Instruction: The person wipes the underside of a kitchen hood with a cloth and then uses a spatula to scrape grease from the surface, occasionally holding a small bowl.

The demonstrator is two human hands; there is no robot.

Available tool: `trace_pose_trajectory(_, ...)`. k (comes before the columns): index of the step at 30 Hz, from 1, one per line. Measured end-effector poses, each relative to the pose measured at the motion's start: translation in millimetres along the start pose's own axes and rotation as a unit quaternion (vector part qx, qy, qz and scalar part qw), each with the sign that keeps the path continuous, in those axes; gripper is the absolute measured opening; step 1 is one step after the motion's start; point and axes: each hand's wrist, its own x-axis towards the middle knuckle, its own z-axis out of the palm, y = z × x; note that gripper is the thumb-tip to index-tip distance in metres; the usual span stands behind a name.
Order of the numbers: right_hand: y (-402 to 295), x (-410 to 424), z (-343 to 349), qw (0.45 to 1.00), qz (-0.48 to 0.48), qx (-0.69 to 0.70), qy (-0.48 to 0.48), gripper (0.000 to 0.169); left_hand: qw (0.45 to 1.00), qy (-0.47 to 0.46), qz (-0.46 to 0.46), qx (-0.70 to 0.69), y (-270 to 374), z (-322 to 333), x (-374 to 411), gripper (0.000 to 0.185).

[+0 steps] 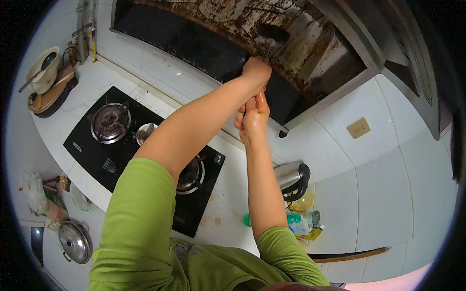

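Observation:
My left hand (257,69) is closed around a narrow metal tool (268,49), up against the greasy, brown-stained inside of a range hood (305,36). The tool's far end is blurred and its kind cannot be told. Just below, my right hand (255,118) looks wet, its fingers curled and reaching up to the left hand; whether it also grips the tool is hidden. Beneath my left arm lies a black glass gas hob (127,160) with two burners, the nearer one partly covered. A small white bowl (141,137) with dark bits stands between them.
An electric kettle (289,176) stands by the tiled wall, near several bottles and packs. At the left are a pale bowl (52,78) with a ladle, a lidded metal pot (74,242) and a plastic bag. The hood's metal edge (335,96) runs close to both hands.

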Motion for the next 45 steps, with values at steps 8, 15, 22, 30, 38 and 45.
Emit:
trace_pose_trajectory(8,35,5,12,0.996,-0.033,0.078,-0.008,0.025,0.973,0.108,0.165,0.116,-25,4,33,0.024)
trace_pose_trajectory(15,5,15,12,0.994,-0.026,0.109,0.015,0.015,0.984,0.072,0.154,0.043,25,-6,2,0.025)
trace_pose_trajectory(22,15,16,8,0.995,-0.007,0.095,0.015,0.019,0.940,0.123,0.251,0.194,-7,11,37,0.025)
trace_pose_trajectory(30,-16,28,7,0.999,-0.007,0.036,-0.006,0.024,0.818,0.069,0.317,0.475,27,-7,42,0.028)
trace_pose_trajectory(38,31,3,0,0.997,0.070,-0.023,0.026,0.017,0.989,0.115,0.078,-0.049,-46,5,31,0.023)
trace_pose_trajectory(45,26,13,19,0.999,0.031,-0.032,0.019,0.026,0.994,0.047,0.063,-0.073,-35,-13,37,0.020)
